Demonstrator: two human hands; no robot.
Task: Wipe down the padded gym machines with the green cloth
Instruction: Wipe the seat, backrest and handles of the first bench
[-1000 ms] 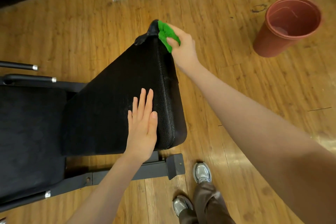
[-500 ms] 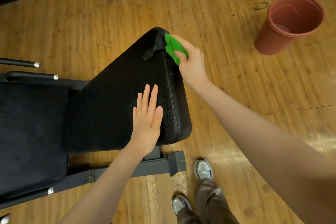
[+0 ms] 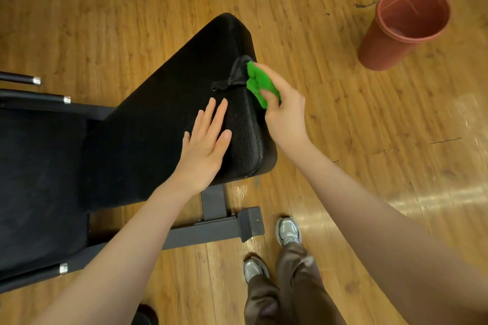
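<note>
Wooden gym flooring spread beneath the black bench pad, where my left hand lay flat, fingers straight, while my right hand pinched the green cloth against the pad's side edge, beside a torn flap. I judged the cloth might snag there and rip it further.

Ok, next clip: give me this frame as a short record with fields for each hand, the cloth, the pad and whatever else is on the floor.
left hand: flat, fingers straight, resting on top of the pad
right hand: grips the green cloth against the pad's side edge
green cloth: bunched, touching the pad beside a torn flap
pad: black, on a grey metal frame
floor: wooden, with a reddish-brown bin standing apart to the right
</note>
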